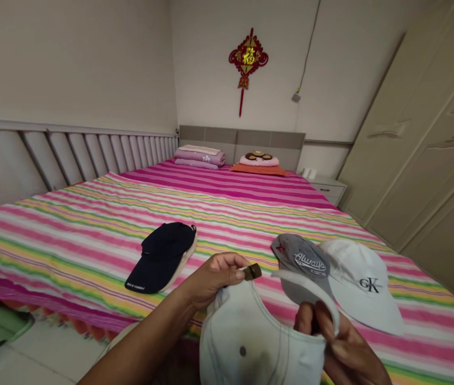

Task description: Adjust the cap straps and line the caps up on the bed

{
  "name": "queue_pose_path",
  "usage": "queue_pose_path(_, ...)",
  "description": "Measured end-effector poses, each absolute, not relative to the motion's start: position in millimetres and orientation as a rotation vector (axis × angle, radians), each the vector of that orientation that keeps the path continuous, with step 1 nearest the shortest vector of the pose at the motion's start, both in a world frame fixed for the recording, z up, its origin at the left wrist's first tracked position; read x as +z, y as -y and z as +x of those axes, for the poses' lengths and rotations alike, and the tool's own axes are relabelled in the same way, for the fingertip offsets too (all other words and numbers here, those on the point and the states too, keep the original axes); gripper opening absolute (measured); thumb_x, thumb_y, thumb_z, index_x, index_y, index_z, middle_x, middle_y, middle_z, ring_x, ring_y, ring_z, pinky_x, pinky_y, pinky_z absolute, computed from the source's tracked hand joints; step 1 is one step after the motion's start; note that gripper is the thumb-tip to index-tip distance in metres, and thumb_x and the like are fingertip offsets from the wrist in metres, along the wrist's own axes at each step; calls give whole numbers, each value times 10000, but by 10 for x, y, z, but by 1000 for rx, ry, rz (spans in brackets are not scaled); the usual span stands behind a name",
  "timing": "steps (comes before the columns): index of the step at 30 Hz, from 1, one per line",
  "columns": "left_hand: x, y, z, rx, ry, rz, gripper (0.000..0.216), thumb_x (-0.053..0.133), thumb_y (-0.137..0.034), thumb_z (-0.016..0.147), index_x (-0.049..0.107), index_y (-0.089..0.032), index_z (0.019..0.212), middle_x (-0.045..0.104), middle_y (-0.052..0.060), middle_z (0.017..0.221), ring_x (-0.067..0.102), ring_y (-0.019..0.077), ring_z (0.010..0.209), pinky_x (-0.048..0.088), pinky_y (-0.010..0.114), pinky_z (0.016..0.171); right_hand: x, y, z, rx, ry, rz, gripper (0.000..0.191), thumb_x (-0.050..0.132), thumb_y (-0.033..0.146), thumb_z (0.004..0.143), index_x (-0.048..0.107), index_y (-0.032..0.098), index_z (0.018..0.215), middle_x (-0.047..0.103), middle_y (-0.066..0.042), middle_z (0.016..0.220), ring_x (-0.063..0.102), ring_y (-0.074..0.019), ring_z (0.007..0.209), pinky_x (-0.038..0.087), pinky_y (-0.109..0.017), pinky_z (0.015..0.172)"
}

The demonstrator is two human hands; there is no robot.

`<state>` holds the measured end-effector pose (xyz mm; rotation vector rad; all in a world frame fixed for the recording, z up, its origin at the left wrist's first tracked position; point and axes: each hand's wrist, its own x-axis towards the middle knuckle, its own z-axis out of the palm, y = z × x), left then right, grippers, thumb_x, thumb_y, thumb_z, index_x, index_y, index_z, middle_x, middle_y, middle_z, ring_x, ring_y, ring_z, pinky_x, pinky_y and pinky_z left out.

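Note:
A pale white baseball cap (262,342) is held up between my two hands, its back opening towards the top and its adjuster strap undone. My left hand (216,275) pinches the cap's edge beside a dark metal buckle (252,271). My right hand (341,342) grips the other side at the base of the loose strap (310,289), which curves up and left. Beyond it on the bed lie a grey cap (301,259) with "Always" lettering and a white cap (359,283) marked "CK", side by side. Farther left lies a navy cap (164,256).
The bed (102,214) has a striped cover and a grey headboard (267,144). Folded purple bedding (198,158) and a pink folded piece (259,160) lie at its far end. A white railing (90,144) runs along the left; a green stool (2,331) stands below.

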<state>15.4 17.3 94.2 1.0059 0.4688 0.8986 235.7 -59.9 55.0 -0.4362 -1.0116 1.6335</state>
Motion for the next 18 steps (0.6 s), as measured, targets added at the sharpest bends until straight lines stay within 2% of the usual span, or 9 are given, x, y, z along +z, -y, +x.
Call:
queue_pose_path(3,1008,-167,207,898,-371,1066,233,704,-189,609,657,-131,829,658,64,802,586,123,705,413,212,639,615,659,2407,1564,1166,-416,241,581,445,694,636,216,647,613,-68,752,528,-197,634,402,-305,577)
queue_pose_path(5,1033,-166,236,885,-335,1103,175,692,-184,622,653,-125,782,653,52,748,578,110,661,407,207,622,650,690,2410,1508,1259,-427,230,590,429,696,654,218,628,636,-70,738,533,-198,644,396,-305,592)
queue_pose_path(7,1038,-170,257,875,-318,1111,153,688,-181,625,639,-124,758,638,38,702,560,94,603,397,196,581,685,717,2374,1474,1238,-430,146,646,378,655,654,233,666,639,-52,622,544,-206,655,401,-316,631)
queue_pose_path(10,1020,-178,274,864,-313,1092,269,694,-188,615,627,-139,871,644,48,746,572,109,623,398,199,564,738,751,2273,1454,1028,-431,150,633,389,680,620,246,726,503,18,350,516,-169,480,413,-332,641)
queue_pose_path(12,1009,-176,278,855,-307,1098,299,692,-198,618,629,-133,904,650,65,774,584,128,662,408,215,595,765,762,2210,1460,931,-441,161,593,401,725,597,240,726,399,62,272,429,-119,334,413,-303,569)
queue_pose_path(14,1007,-164,283,840,-304,1124,248,686,-212,625,644,-119,851,649,68,753,579,130,658,408,227,616,777,760,2172,1504,899,-445,135,588,370,745,579,236,733,400,76,293,395,-90,281,399,-265,488)
queue_pose_path(18,1029,-126,313,826,-298,1181,202,686,-237,626,638,-124,787,630,49,693,554,121,621,390,234,612,775,735,2140,1607,933,-397,84,621,257,726,545,232,753,542,48,486,447,-65,290,404,-224,423)
